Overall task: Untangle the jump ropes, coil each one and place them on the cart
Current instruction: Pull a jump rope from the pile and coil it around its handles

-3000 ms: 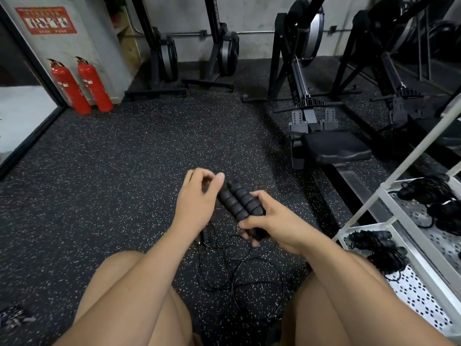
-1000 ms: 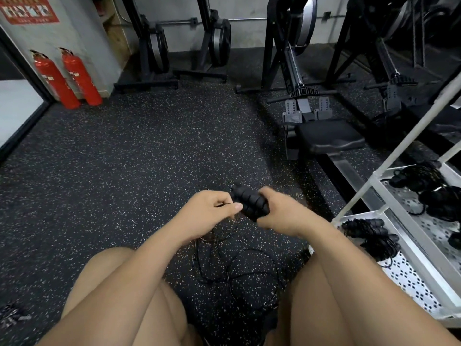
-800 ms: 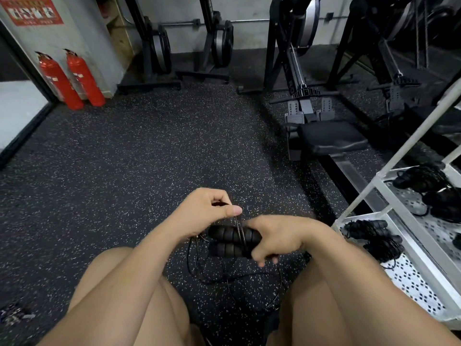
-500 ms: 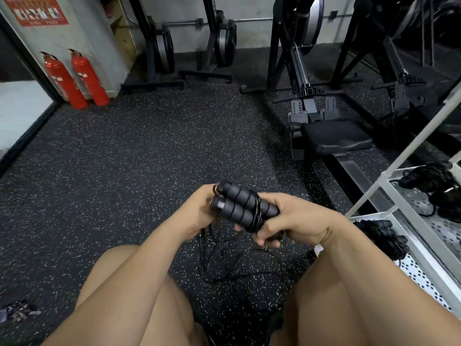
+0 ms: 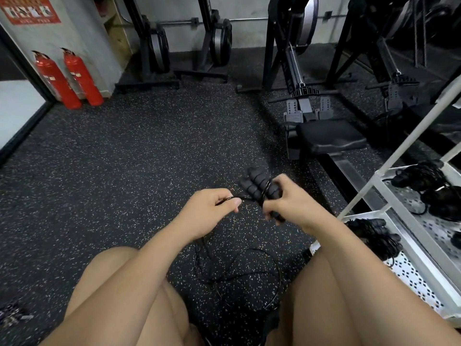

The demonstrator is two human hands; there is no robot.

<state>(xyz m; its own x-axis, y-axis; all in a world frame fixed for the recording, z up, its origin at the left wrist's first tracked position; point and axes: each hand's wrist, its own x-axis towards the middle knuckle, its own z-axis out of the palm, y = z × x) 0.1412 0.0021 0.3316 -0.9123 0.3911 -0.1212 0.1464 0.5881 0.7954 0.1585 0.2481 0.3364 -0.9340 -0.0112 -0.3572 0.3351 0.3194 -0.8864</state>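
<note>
At frame centre, the right hand (image 5: 291,203) clenched both handles (image 5: 257,186) while the left hand (image 5: 212,211) pinched the cord. Loose rope (image 5: 237,273) lay lower centre, uncoiled. Several coiled ropes (image 5: 374,233) already sat on the cart (image 5: 399,221) at right.

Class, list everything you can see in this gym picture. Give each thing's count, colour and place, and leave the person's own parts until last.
rope handles: two, black, side by side in the right hand
cord: one, black, running from the handles to the left hand, the rest in loose loops on the floor
coiled ropes: several, black, on the cart's shelves
cart: one, white, right edge
fire extinguishers: two, red, by the left wall
sign: one, red, top left on the wall
rowing machines: several, black, at the back and on the right
floor: black, speckled
left hand: one, fingers pinching the cord
right hand: one, gripping the handles
legs: two, bare, bottom of the picture
</note>
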